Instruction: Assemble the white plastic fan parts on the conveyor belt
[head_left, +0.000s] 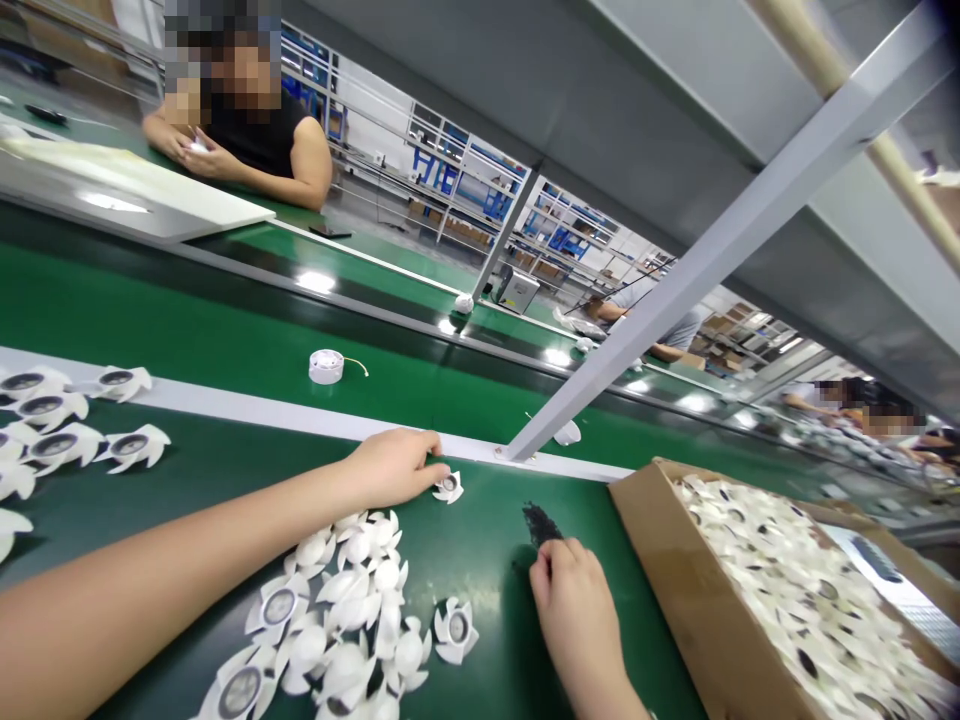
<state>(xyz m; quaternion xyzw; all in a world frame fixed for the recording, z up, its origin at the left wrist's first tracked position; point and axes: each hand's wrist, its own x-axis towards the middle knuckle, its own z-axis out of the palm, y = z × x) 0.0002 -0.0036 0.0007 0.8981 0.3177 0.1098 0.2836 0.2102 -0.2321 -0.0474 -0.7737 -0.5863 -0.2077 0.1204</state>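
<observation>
My left hand (397, 466) reaches over the green bench, fingers curled, thumb and fingertips at a small white fan wheel (450, 488). Its hub faces up, and the fingers cover part of its edge. Below my left forearm lies a loose heap of white fan wheels (352, 590), some hub-up and some dome-up. One more fan wheel (454, 631) lies just right of the heap. My right hand (577, 610) is closed at a clump of tiny black pieces (540, 524); what its fingertips hold is hidden.
A cardboard box (660, 580) full of white fan wheels stands at the right. More fan wheels (56, 440) lie at far left. A round white housing with a wire (326, 367) sits beyond the pale rail. A slanted metal post (675, 280) rises ahead; a person (255, 140) sits opposite.
</observation>
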